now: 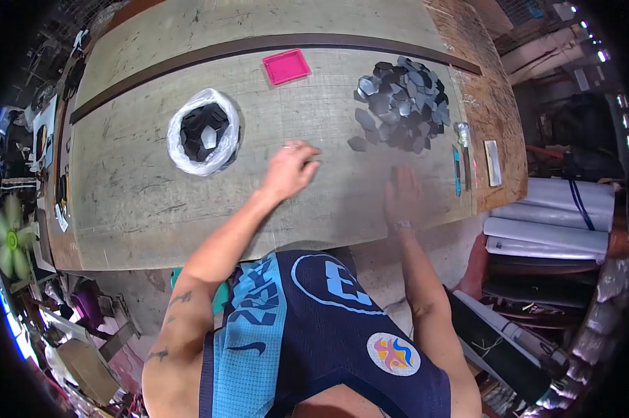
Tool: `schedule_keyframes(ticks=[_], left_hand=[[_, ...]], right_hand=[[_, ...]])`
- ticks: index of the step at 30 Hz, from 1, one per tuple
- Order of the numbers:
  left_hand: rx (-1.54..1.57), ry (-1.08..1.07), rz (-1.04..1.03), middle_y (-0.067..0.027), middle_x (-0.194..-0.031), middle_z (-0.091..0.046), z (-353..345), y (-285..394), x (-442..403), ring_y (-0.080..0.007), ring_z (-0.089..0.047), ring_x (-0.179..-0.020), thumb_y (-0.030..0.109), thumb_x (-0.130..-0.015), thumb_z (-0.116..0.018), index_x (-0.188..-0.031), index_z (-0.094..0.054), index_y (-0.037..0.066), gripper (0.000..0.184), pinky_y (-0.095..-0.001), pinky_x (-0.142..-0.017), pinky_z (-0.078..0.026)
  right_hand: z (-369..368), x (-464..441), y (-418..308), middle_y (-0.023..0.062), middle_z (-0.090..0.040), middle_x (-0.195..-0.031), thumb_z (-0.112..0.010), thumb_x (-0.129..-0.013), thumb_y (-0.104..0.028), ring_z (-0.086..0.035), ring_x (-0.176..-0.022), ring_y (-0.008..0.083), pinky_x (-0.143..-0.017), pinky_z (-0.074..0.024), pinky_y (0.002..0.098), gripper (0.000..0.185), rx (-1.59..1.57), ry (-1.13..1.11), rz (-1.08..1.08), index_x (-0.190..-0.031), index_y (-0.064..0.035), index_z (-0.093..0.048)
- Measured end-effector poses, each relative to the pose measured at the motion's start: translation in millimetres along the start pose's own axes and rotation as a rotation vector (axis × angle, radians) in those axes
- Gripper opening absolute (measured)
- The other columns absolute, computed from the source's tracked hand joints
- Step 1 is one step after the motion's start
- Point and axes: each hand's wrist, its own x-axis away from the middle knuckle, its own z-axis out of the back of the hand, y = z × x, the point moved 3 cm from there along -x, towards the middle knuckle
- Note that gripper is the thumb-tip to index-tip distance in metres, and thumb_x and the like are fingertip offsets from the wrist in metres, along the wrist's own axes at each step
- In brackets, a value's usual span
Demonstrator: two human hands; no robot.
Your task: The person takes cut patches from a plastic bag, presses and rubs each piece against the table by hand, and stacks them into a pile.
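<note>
Over the middle of the table, my left hand (292, 169) is held with its thumb and fingers apart and nothing between them. It is to the right of a round container (232, 132) lined with white plastic, which holds dark flat pieces (204, 129). My right hand (403, 195) is near the table's front edge, blurred, with its fingers stretched toward a heap of dark, shiny angular pieces (406, 101). A small gap separates the fingertips from the heap. Nothing shows in this hand.
A pink tray (286, 67) lies near a long dark bar (258, 43) crossing the table (140, 223). At right are a blue cutter (457, 171), a brush-like tool (465, 153) and a pale block (492, 163). Rolls of sheet (551, 237) stand beyond; a green fan (11, 239) is far left.
</note>
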Motion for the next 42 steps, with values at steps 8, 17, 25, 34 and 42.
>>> schedule_keyframes(ticks=[8, 17, 25, 34, 42], left_hand=[[-0.326, -0.062, -0.026, -0.0136, -0.125, -0.061, -94, 32, -69, -0.036, -0.055, -0.124, 0.027, -0.086, -0.08, -0.126, -0.07, 0.01, 0.045, -0.0467, -0.104, -0.049], [-0.361, 0.057, 0.085, -0.0141, -0.119, -0.062, -116, 72, -8, -0.0352, -0.056, -0.11, 0.036, -0.081, -0.086, -0.11, -0.069, 0.007, 0.045, -0.0454, -0.092, -0.047], [-0.403, 0.152, -0.035, -0.0081, -0.12, -0.066, -125, 70, 16, -0.0321, -0.055, -0.114, 0.027, -0.086, -0.081, -0.109, -0.072, 0.01, 0.03, -0.0453, -0.093, -0.043], [-0.416, 0.158, -0.174, -0.005, -0.133, -0.066, -124, 69, 31, -0.0311, -0.056, -0.126, 0.023, -0.091, -0.075, -0.121, -0.074, 0.014, 0.031, -0.0469, -0.104, -0.042], [-0.45, 0.117, -0.192, -0.0045, -0.137, -0.064, -126, 62, 33, -0.03, -0.056, -0.127, 0.027, -0.093, -0.072, -0.124, -0.074, 0.015, 0.033, -0.048, -0.105, -0.042]], right_hand=[[-6, -1, 3, 0.0097, -0.048, -0.162, -0.056, -0.103, -0.038, -0.039, -0.152, 0.0317, -0.124, -0.0256, 0.0544, 0.058, -0.128, 0.05, 0.019, -0.153, -0.0091, -0.053], [-3, -4, 5, 0.0072, -0.054, -0.156, -0.058, -0.103, -0.031, -0.045, -0.146, 0.031, -0.12, -0.0289, 0.0534, 0.047, -0.197, 0.113, 0.016, -0.146, -0.0121, -0.06], [13, -18, -2, 0.0066, -0.068, -0.14, -0.056, -0.105, -0.024, -0.052, -0.138, 0.0326, -0.116, -0.0338, 0.0505, 0.033, -0.48, 0.169, 0.054, -0.128, -0.0072, -0.073], [10, 1, -38, 0.0056, -0.053, -0.158, -0.059, -0.104, -0.026, -0.041, -0.151, 0.0295, -0.12, -0.029, 0.0609, 0.044, -0.243, -0.042, 0.411, -0.145, -0.0109, -0.061], [12, 13, -37, 0.0048, -0.05, -0.161, -0.055, -0.106, -0.027, -0.036, -0.153, 0.033, -0.121, -0.0274, 0.0623, 0.045, -0.12, -0.122, 0.386, -0.148, -0.0117, -0.058]])
